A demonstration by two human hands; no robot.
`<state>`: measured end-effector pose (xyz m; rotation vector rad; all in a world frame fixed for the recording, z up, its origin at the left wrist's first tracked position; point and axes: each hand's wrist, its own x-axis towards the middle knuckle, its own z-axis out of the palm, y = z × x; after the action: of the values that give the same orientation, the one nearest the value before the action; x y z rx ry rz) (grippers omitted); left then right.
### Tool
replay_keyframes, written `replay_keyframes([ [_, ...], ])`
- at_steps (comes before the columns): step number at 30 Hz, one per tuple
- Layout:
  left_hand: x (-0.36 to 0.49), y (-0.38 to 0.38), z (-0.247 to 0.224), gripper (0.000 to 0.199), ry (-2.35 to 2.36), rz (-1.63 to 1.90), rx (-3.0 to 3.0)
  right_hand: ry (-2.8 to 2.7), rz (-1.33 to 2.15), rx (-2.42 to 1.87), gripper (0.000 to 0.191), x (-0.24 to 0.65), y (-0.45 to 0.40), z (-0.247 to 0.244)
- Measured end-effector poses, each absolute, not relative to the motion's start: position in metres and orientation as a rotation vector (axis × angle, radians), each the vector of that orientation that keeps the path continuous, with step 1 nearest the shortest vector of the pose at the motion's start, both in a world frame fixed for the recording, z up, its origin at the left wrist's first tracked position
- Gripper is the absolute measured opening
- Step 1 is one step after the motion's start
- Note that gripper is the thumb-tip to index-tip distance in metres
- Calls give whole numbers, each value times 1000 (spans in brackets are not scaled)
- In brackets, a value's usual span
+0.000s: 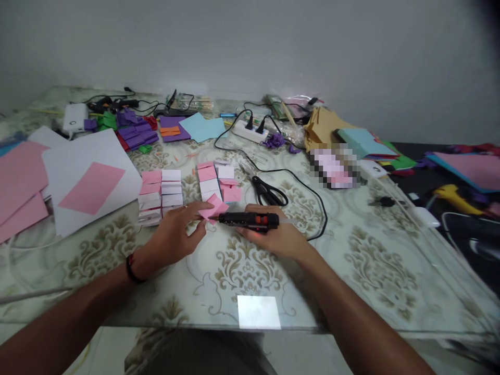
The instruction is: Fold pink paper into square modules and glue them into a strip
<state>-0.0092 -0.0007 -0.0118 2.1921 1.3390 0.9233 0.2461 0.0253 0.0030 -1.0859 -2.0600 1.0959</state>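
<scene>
Between the fingers of my left hand (175, 234) is a small pink paper piece (214, 204), held up off the table. My right hand (273, 237) grips a black glue gun (250, 221) with a small red light, and its nozzle points left at the pink paper. Whether the nozzle touches the paper I cannot tell. Just behind are folded pink and white paper pieces (210, 179) in short rows. More folded pieces (160, 192) stand in two columns left of them, partly behind my left hand. Black-handled scissors (269, 192) lie behind my right hand.
A white power strip (250, 131) with black plugs sits at the back, its cord (289, 171) looping right. White sheets (91, 177) and pink sheets (21, 182) lie left. Purple folded paper (136, 133) is behind. A phone (334, 166) and brown paper (328, 127) are at right.
</scene>
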Motion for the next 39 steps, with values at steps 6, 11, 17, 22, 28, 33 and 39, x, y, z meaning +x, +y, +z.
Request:
replay_keyframes([
  [6,-9,-1,-12,31,1344,922,2184,-2057,1092,-1089,20,245,25,2],
  [11,-10,-1,-12,31,1362,887,2194,-2062,1087,-1089,21,245,25,1],
  [17,-10,0,-11,30,1357,896,2216,-2060,1084,-1105,21,245,25,0],
  [22,-9,-1,-9,30,1368,887,2219,-2029,1114,-1103,20,244,24,-1],
  [28,-9,-1,-9,30,1361,898,2215,-2016,1111,-1129,22,245,24,-1],
  [33,-9,-1,-8,30,1361,894,2219,-1979,1131,-1165,22,245,23,-2],
  [39,-9,0,-7,29,1376,888,2234,-1938,1134,-1181,25,246,24,-4],
])
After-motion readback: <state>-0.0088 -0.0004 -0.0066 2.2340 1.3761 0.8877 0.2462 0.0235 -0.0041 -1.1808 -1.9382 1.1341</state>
